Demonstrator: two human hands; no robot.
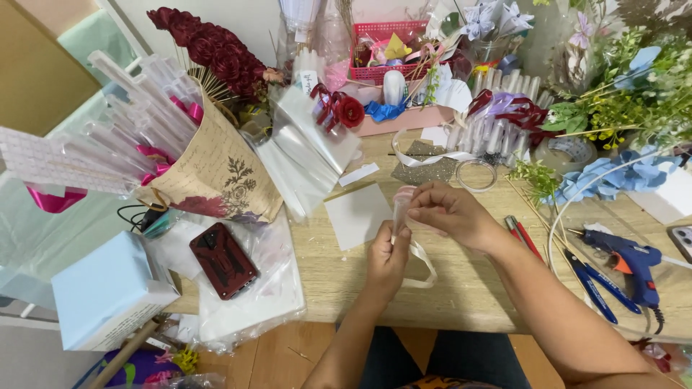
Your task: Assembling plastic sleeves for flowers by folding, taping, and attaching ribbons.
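Ribbon-wrapping step, by the look of it: left hand (387, 256) fingers closed round clear tube (401, 209), right hand (450, 212) pinching cream ribbon (422, 261) at its top, above desk (468, 288) near front edge. Next calls for steady tension, probably.

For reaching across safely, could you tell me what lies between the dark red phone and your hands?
In the head view, a white paper square on bare wooden table.

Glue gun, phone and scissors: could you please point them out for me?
Glue gun (634, 263), head view, on its blue body.
Phone (222, 259), head view, on its dark red back.
Scissors (595, 282), head view, on the blue handles.
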